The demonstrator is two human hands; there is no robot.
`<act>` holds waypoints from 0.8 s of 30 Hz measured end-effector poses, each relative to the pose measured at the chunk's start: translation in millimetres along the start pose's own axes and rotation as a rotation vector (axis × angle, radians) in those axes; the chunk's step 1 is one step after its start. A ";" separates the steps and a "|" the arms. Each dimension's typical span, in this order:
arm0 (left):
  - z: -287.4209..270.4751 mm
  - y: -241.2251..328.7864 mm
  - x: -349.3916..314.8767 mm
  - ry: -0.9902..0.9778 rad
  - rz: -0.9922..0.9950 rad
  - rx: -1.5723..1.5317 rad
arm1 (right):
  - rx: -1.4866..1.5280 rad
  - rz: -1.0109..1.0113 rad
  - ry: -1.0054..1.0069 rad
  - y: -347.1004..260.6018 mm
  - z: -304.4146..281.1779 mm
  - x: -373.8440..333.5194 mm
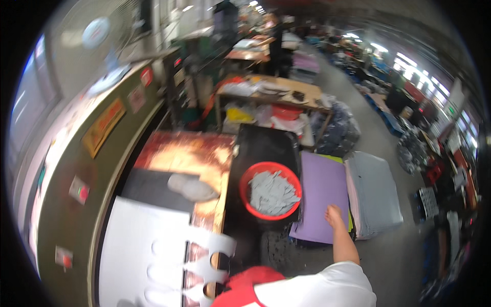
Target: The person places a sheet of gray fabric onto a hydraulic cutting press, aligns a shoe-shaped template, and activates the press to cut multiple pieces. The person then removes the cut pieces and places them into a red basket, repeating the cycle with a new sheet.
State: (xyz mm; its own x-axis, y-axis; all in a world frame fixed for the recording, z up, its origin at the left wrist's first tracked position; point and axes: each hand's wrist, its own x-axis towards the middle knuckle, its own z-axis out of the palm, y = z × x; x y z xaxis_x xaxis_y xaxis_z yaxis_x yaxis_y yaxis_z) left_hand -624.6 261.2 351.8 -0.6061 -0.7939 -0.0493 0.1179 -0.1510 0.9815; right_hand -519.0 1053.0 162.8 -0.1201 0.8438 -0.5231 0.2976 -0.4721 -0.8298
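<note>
My right hand (334,216) is held out over a stack of purple sheets (322,189), its fingers loosely curled and slightly blurred. Nothing shows in it, and I cannot tell whether it touches the sheets. My left hand is out of view. To the left, a white sheet (135,240) with rounded cut-outs along its right side lies on a worn work board (204,153). Grey sole-shaped pieces (193,187) rest beyond it, partly on a dark sheet (153,188). Between board and purple stack stands a red basin (244,197) full of grey cut pieces (273,194).
A long green machine beam (76,225) runs along the left. Grey sheets (376,189) are stacked right of the purple ones. Ahead stand a cluttered wooden table (307,92) and a dark plastic bag (340,128). A fan (97,33) is at upper left; a person (276,43) stands far off.
</note>
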 end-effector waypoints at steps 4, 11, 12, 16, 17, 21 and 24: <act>-55.9 -20.3 1.1 0.297 -0.113 0.118 | -0.165 -0.294 -0.611 -15.4 152.0 -107.5; -101.8 18.5 39.7 0.298 0.459 -0.067 | -0.423 -0.863 -1.685 61.2 301.5 -425.7; -103.6 25.8 36.7 0.260 0.632 0.013 | -0.447 -0.868 -1.810 79.0 298.3 -461.5; -107.7 8.4 6.2 0.067 1.158 0.871 | -0.874 -1.037 -2.246 132.5 273.8 -560.4; -109.3 -6.7 -1.3 -0.123 1.230 0.952 | -0.979 -1.102 -2.241 137.7 272.3 -573.6; -140.9 -54.3 -27.2 -0.685 1.012 1.031 | -1.226 -0.896 -2.257 144.8 279.9 -595.5; -160.9 -69.8 -30.0 -0.622 0.854 0.960 | -1.374 -0.807 -2.364 163.0 284.6 -596.2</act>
State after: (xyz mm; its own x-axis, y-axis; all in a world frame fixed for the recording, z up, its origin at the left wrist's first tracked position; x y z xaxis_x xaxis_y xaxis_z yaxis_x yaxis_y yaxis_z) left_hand -488.1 200.9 255.0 -0.8917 -0.0156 0.4524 0.1994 0.8836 0.4236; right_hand -668.4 400.4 284.0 -0.2087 -0.8847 -0.4168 -0.2925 0.4632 -0.8366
